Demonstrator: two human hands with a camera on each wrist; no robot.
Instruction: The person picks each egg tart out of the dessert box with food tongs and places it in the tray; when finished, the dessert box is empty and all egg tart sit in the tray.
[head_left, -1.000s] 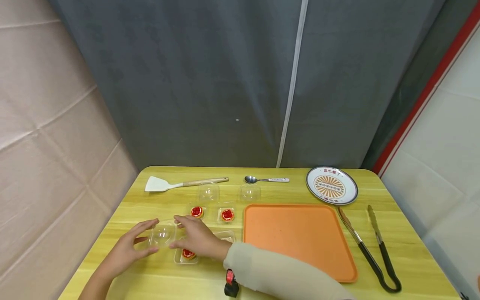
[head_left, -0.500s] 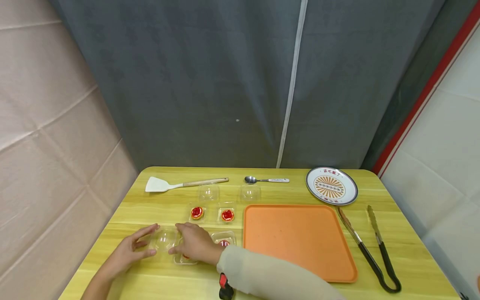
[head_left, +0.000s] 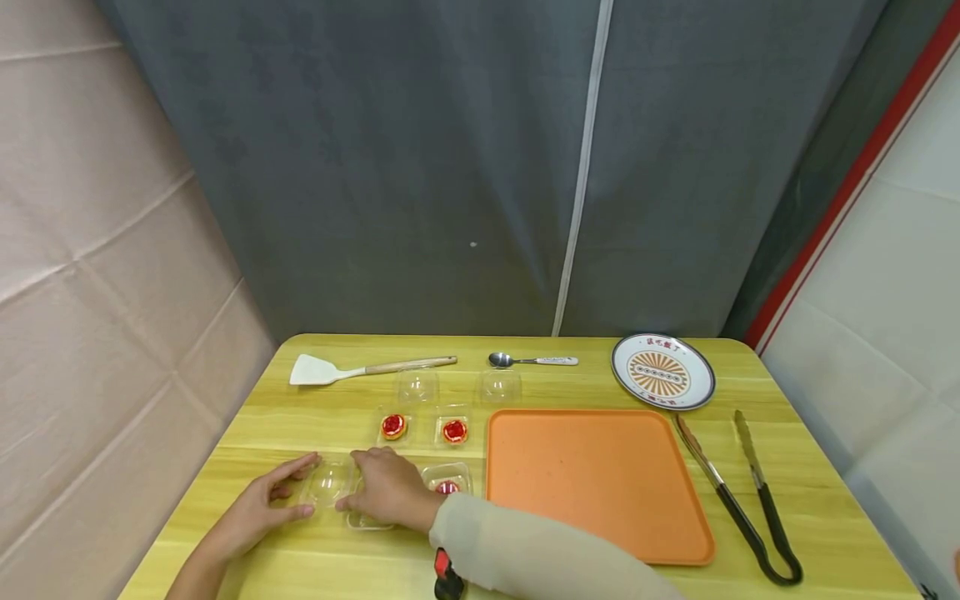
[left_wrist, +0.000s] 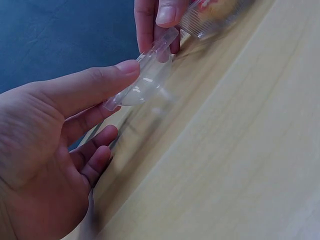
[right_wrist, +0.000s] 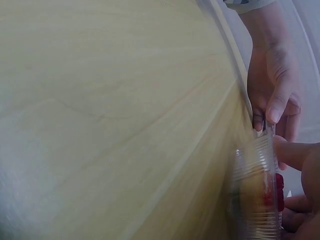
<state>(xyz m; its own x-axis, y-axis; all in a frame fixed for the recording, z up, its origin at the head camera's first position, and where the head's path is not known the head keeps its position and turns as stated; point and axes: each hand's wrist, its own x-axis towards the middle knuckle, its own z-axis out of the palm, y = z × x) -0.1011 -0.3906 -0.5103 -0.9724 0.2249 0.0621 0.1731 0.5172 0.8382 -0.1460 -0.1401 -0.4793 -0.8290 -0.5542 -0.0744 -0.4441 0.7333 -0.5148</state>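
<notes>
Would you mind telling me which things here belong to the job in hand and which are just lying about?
Likely the job's: clear dome between left hand and right hand; boxed tarts; two farther domes.

Likely just lying about: spatula; spoon; plate; orange tray; tongs.

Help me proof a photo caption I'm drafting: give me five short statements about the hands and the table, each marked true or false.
1. The left hand and the right hand both hold the same clear domed lid. True.

2. The tongs lie on the orange tray. False: the tongs lie to the right of the orange tray.

3. The spoon lies between the spatula and the plate along the back of the table. True.

4. The spatula has a black head. False: its head is white.

5. A red-topped tart sits on the plate. False: the visible tarts are in clear containers left of the tray.
</notes>
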